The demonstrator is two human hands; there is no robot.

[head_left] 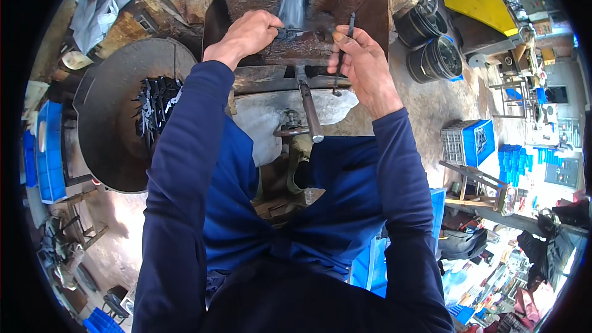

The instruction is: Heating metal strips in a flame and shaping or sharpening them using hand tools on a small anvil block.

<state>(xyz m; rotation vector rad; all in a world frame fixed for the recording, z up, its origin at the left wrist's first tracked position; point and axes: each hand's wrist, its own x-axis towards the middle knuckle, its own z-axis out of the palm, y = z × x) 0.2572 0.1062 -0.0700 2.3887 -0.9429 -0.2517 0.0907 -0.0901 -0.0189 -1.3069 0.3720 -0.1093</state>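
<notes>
Hands [251,34], dark rod [352,23] in right; metal pieces [157,106] in round basin [111,154] leftward

- Two hands: the left hand [251,36] and the right hand [367,65]
- Two sleeves [404,179], one on each arm
- One dark rod [351,24] in the right hand
- One thin piece [292,29] at the left fingertips
- One big round pan [105,142]
- Metal parts [157,102] in the pan, many, overlapping too closely to count
- Two black buckets [422,66]
- One yellow board [480,11]
- One grey crate [455,146]
</notes>
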